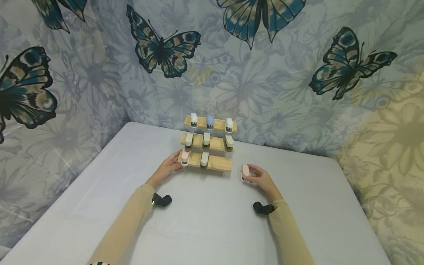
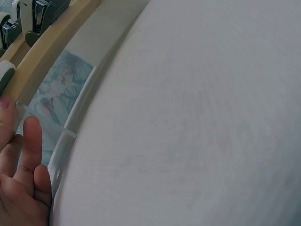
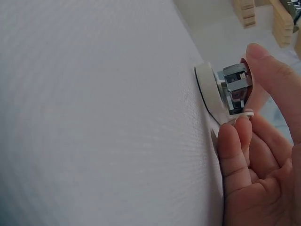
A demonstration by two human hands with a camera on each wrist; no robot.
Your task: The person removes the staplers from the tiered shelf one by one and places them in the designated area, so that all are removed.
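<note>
A small stapler (image 1: pixel 245 171) with a pink top and a white base is held in my right hand (image 1: pixel 260 177), just right of a tiered wooden rack (image 1: pixel 215 162). In the right wrist view, my thumb is on its pink top and my fingertips are at the white base, close against the tabletop. My left hand (image 1: pixel 169 166) grips the left end of the rack's lowest shelf, thumb at the wood and fingers lower down beside the clear support. Another pink stapler (image 1: pixel 185 157) and a pale grey-green stapler (image 1: pixel 204 159) stand on this shelf.
The middle shelf carries three pale staplers, one of them a central stapler (image 1: pixel 206 140). On the top shelf, a blue stapler (image 1: pixel 210 122) stands between two white ones. A white cloth covers the table (image 1: pixel 212 221); a butterfly-patterned backdrop (image 1: pixel 245 88) rises behind.
</note>
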